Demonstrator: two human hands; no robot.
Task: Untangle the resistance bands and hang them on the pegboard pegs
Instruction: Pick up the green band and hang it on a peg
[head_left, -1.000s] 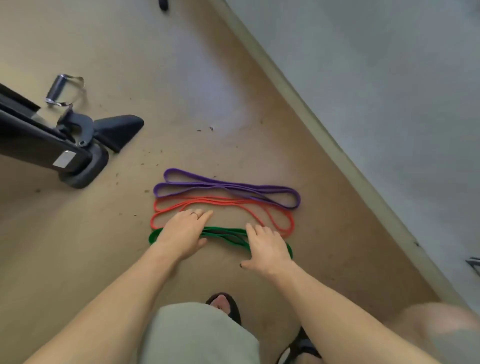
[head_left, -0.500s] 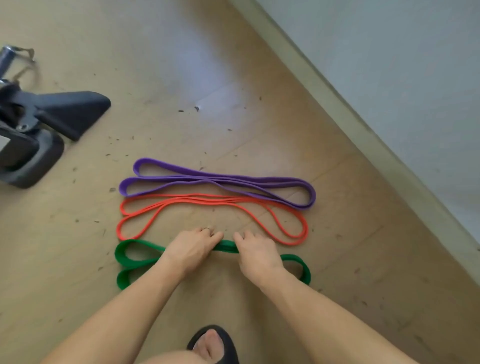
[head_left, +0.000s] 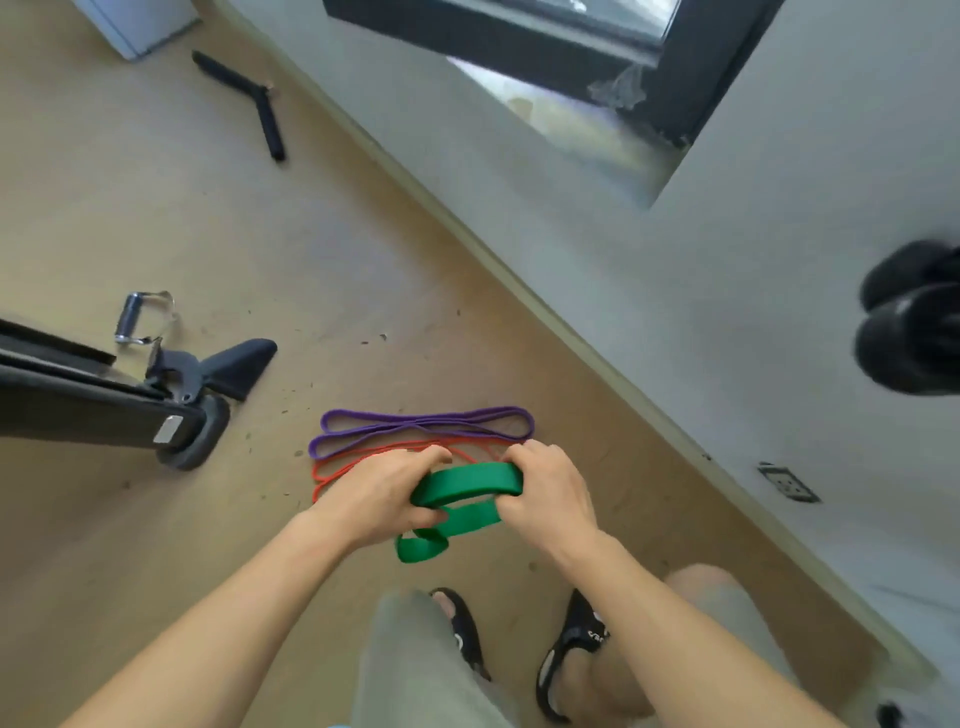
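left hand (head_left: 387, 499) and right hand (head_left: 550, 493) raised, fingers curled, gripping

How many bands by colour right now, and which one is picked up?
Green band: 1, folded and held up off the floor by left hand and right hand
Red band: 1, on the floor
Purple band: 1, on the floor
Total: 3

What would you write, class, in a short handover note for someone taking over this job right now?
Left hand: grips the green band.
Right hand: grips the same band, folded into loops and lifted off the floor.
Red band and purple band: laid out side by side on the floor.
Done: bands separated.
Left: hang all three; no pegboard is in view.
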